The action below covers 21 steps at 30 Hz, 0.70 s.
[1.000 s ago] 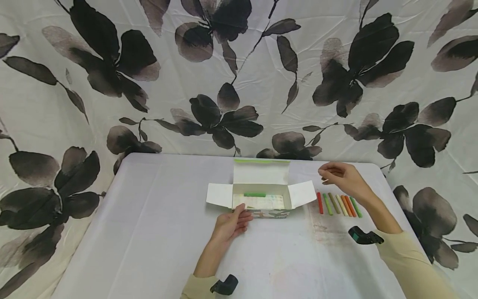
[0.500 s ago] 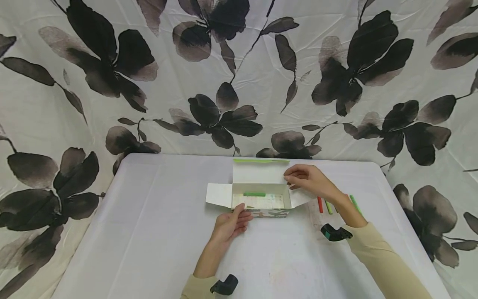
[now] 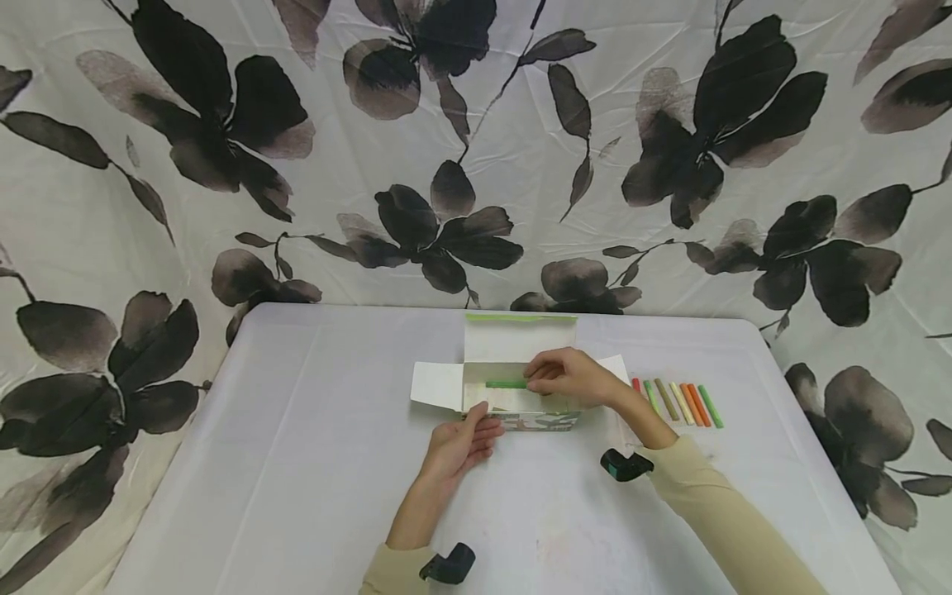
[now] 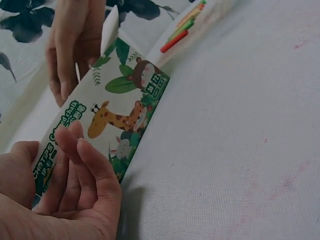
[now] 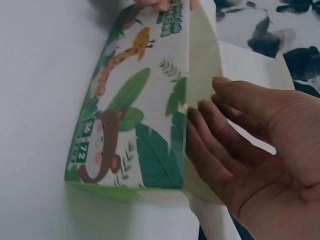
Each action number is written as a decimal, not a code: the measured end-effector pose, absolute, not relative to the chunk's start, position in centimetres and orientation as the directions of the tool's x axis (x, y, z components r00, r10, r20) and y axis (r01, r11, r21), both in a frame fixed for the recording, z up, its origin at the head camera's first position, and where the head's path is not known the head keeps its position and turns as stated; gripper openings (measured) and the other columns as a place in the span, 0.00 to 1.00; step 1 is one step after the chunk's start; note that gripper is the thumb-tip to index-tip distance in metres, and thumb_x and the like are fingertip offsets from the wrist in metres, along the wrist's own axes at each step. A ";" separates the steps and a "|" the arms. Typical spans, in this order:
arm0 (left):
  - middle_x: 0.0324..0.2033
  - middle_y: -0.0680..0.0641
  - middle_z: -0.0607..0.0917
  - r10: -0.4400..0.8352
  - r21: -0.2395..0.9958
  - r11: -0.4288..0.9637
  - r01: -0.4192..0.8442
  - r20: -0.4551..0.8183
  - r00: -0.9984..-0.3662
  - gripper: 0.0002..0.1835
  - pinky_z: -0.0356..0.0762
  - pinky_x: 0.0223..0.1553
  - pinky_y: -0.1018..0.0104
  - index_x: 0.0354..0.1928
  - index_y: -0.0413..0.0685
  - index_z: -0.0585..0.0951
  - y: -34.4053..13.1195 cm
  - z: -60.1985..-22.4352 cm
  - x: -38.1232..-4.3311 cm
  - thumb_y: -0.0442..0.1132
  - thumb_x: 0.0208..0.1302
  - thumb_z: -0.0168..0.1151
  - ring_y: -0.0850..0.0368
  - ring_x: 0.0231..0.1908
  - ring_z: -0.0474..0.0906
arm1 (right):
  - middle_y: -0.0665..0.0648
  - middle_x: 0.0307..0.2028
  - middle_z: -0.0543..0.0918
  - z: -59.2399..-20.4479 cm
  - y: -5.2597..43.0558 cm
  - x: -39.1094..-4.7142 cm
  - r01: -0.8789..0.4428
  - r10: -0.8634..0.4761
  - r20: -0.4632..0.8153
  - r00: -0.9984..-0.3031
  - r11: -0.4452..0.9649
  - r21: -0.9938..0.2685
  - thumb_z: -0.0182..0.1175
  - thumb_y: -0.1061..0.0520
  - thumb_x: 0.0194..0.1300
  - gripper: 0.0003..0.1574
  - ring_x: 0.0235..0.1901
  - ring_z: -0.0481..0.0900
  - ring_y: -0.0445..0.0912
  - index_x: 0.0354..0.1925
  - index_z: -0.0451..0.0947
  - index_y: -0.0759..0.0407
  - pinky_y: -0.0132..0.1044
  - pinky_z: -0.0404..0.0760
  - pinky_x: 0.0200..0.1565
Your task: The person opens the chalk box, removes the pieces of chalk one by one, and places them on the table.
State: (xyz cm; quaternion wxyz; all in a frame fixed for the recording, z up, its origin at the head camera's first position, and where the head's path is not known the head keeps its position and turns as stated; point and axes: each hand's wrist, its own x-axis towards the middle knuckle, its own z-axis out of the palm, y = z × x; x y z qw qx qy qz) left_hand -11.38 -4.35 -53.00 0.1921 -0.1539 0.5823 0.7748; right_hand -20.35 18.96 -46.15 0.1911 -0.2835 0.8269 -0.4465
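Head view: grips box (image 3: pixel 539 422) with left hand (image 3: pixel 461 442). Reaches inside, beside green stick (image 3: pixel 504 384), with loose, parted fingers of right hand (image 3: pixel 568 376).

The right grip (image 3: pixel 571 376) hides part of the box (image 3: pixel 539 421), and both sleeves (image 3: pixel 725 512) are cut off

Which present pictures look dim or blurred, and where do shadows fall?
Head view: bright, with a soft shadow on the table beside the right sleeve; left wrist: dimmer, shadow beside the left hand; right wrist: also dim, the green lettering on the box soft.
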 end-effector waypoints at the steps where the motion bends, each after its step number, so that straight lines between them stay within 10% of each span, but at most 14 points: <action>1: 0.38 0.47 0.90 0.120 0.844 -0.246 -0.476 -0.461 -0.879 0.30 0.82 0.36 0.72 0.50 0.31 0.84 -4.4 -53.0 -11.4 0.57 0.73 0.62 0.62 0.34 0.84 | 0.64 0.44 0.87 -46.3 18.7 -20.4 -0.317 -0.648 -0.062 -0.759 0.452 -0.834 0.64 0.63 0.71 0.17 0.44 0.86 0.56 0.52 0.80 0.75 0.38 0.85 0.46; 21: 0.38 0.47 0.90 0.121 0.835 -0.280 -0.473 -0.458 -0.881 0.28 0.82 0.39 0.73 0.50 0.31 0.83 -4.3 -52.6 -11.2 0.55 0.74 0.61 0.62 0.35 0.84 | 0.56 0.41 0.88 -48.1 15.1 -21.1 -0.407 -0.733 -0.286 -0.618 0.609 -0.681 0.63 0.68 0.70 0.08 0.40 0.85 0.42 0.45 0.86 0.66 0.33 0.83 0.46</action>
